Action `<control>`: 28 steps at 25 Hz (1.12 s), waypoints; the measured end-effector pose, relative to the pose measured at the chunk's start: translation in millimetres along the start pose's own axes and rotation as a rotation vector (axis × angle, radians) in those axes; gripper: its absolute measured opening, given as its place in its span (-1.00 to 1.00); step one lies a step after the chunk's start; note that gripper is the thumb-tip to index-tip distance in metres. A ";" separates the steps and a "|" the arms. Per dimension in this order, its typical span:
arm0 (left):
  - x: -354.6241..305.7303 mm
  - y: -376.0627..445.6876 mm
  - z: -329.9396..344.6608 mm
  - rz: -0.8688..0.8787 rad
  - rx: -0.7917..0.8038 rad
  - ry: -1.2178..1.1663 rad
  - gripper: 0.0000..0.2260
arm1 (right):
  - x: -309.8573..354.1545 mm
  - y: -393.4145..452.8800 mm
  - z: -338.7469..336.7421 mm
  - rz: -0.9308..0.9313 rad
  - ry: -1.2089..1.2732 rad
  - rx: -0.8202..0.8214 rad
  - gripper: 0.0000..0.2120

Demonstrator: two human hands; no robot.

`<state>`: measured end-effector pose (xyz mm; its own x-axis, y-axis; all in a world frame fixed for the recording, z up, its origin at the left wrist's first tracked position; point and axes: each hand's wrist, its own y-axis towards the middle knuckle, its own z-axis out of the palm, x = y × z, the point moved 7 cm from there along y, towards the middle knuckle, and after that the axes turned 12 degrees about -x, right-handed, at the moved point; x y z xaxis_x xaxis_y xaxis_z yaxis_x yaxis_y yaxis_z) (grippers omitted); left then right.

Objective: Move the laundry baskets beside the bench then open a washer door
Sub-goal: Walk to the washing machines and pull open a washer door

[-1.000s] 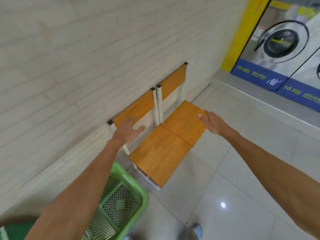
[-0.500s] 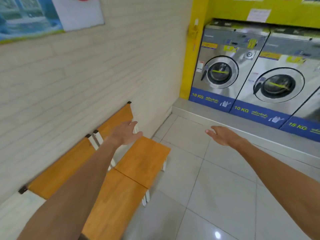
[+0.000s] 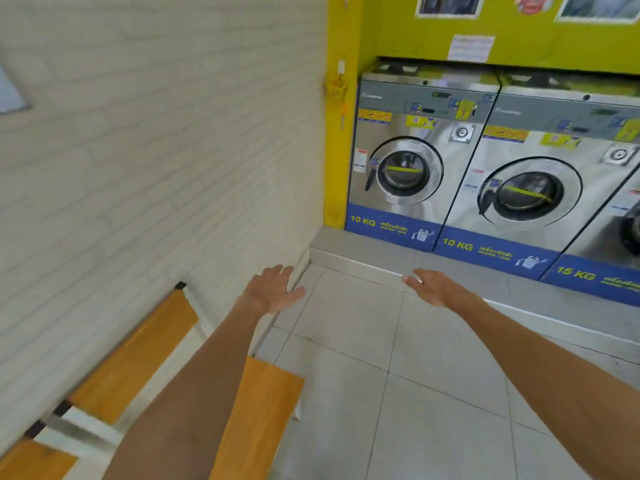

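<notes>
Steel front-loading washers stand in a row ahead on a raised step. The leftmost washer (image 3: 412,157) has its round door (image 3: 403,171) closed, as does the second washer (image 3: 540,174). An orange wooden bench (image 3: 256,410) runs along the left wall at the lower left. My left hand (image 3: 272,291) is stretched forward, empty, with fingers spread, above the floor past the bench's end. My right hand (image 3: 434,287) is also extended and empty, palm down, near the step's edge. Both hands are well short of the washers. No laundry basket is in view.
A white brick wall (image 3: 156,168) borders the left side and meets a yellow pillar (image 3: 341,133) in the corner. A grey raised step (image 3: 363,252) runs under the washers. Light floor tiles (image 3: 398,393) stretch between the bench and the step.
The view has swung up and forward from the bench and green basket toward the washers, which are now closer. Both hands have left the bench and reach ahead, still empty.
</notes>
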<state>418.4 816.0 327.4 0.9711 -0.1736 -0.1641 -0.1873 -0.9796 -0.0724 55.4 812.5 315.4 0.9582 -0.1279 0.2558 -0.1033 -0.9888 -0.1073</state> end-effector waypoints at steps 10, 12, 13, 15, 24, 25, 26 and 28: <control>-134.8 289.2 9.5 0.113 -0.002 -0.024 -0.30 | -148.5 240.9 -40.8 0.136 0.069 -0.012 -0.32; -173.1 348.3 20.6 0.095 0.009 -0.036 -0.30 | -190.9 290.7 -57.2 0.159 0.071 -0.006 -0.32; -194.7 375.7 23.7 0.088 0.018 -0.041 -0.30 | -214.2 315.1 -66.8 0.174 0.083 -0.002 -0.32; -242.2 434.6 23.6 0.096 0.008 -0.042 -0.31 | -262.5 368.2 -88.6 0.217 0.092 -0.014 -0.33; -394.5 676.2 51.7 0.219 0.017 0.012 -0.28 | -415.6 567.4 -135.6 0.248 0.063 0.018 -0.31; -409.4 703.6 56.7 0.237 0.032 0.016 -0.28 | -432.7 590.9 -134.2 0.254 0.071 0.027 -0.31; -423.1 728.0 58.0 0.254 0.036 0.009 -0.29 | -449.3 611.8 -133.3 0.261 0.073 0.032 -0.32; -452.8 781.9 59.1 0.320 0.027 0.007 -0.34 | -479.2 652.8 -135.5 0.295 0.057 0.037 -0.35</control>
<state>-176.5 134.5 286.9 0.8630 -0.4737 -0.1756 -0.4876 -0.8720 -0.0441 -507.4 218.0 252.9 0.8716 -0.4147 0.2615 -0.3647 -0.9049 -0.2195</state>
